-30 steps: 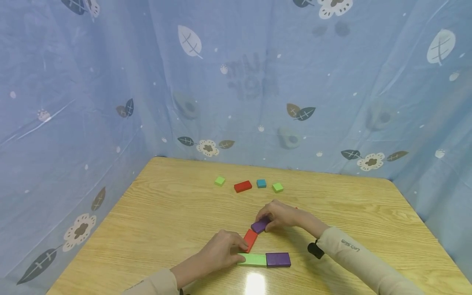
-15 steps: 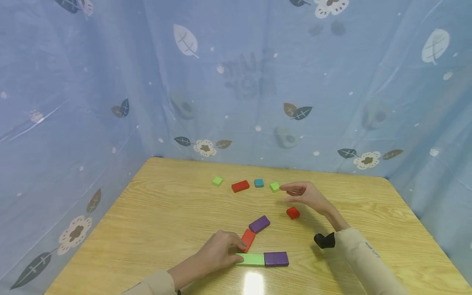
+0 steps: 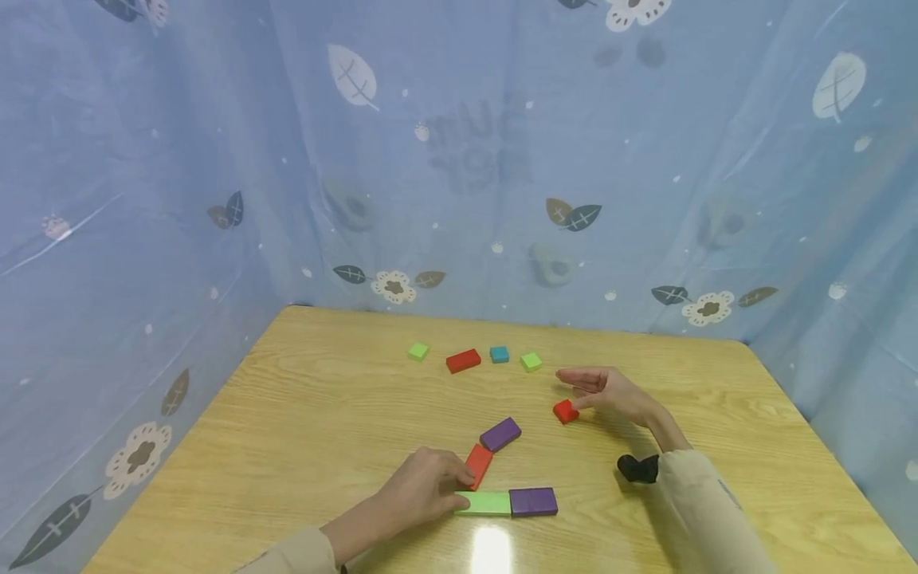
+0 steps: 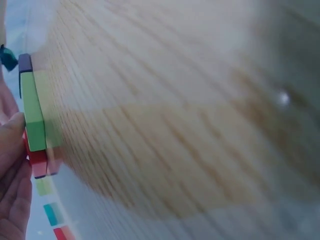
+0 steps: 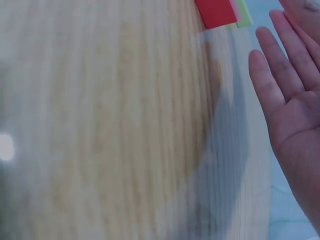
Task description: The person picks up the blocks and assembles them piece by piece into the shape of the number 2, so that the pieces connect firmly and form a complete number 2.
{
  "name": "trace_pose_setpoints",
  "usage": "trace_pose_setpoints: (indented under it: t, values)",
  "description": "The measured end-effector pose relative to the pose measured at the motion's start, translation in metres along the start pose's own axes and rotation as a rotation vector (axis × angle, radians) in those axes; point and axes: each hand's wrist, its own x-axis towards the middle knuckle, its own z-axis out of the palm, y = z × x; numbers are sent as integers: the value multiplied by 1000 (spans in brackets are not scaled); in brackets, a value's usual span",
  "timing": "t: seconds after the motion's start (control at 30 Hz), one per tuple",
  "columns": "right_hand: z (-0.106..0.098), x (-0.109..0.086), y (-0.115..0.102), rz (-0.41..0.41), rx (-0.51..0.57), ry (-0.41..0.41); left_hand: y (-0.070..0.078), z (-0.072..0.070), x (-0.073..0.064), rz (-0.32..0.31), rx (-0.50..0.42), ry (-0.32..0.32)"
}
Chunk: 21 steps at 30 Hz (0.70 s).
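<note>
On the table my left hand [image 3: 425, 486] rests its fingertips on a red rectangular block [image 3: 479, 465], its thumb at the left end of a long light-green block [image 3: 486, 503]. In the left wrist view the thumb lies against the green block [image 4: 34, 112], with the red block [image 4: 37, 162] just beyond. A purple block [image 3: 533, 502] continues the row to the right. Another purple block [image 3: 500, 434] lies slanted by the red block's far end. My right hand [image 3: 610, 392] hovers with fingers extended over a small red block [image 3: 565, 411], the thumb right at it; its palm faces sideways.
Across the back lie a green block [image 3: 418, 351], a red block [image 3: 463, 361], a blue block [image 3: 499, 355] and another green block [image 3: 531, 362]. A patterned blue curtain [image 3: 459, 199] hangs behind the wooden table [image 3: 344, 399]. A black strap hangs at the right wrist.
My right hand has let go of the slanted purple block and moved right and away, then drawn back slightly to the small red block. My left hand stays at the red and green blocks.
</note>
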Motion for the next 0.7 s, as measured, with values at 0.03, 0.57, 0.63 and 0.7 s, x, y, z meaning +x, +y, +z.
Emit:
trace_pose_setpoints:
  t: [0.03,0.57,0.63,0.7]
  values:
    - [0,1,0,5,12,-6,0,0,0,4,-2,3]
    - [10,2,0,-41,-138,-80,-3,1,0,24,-30,11]
    - [11,3,-2,-29,-154,-55,-3,1,0,25,-34,12]
    - [12,4,-3,-4,-177,-4,-3,1,0,25,-37,11]
